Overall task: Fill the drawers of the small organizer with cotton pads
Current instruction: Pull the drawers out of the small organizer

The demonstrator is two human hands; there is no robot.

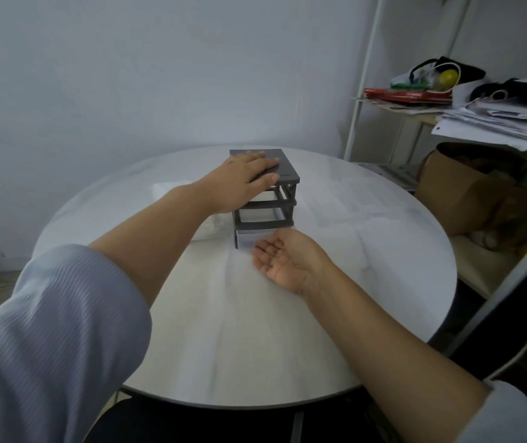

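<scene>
Both our hands are at the grey organizer point(284, 174): left hand point(239, 180) flat, released, on its top; right hand point(284, 257) palm-up, grasping nothing, just beside the protruding bottom drawer point(244, 240).

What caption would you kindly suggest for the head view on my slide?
Left hand rests flat atop the dark organizer while the right hand, palm up, lies by its bottom drawer.

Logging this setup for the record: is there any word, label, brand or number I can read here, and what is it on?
No text is readable.
Organizer: no legible label or brand on its top or frame.
Red books on the shelf: any print is too small to read.
Stacked papers: too blurred to read.
</scene>
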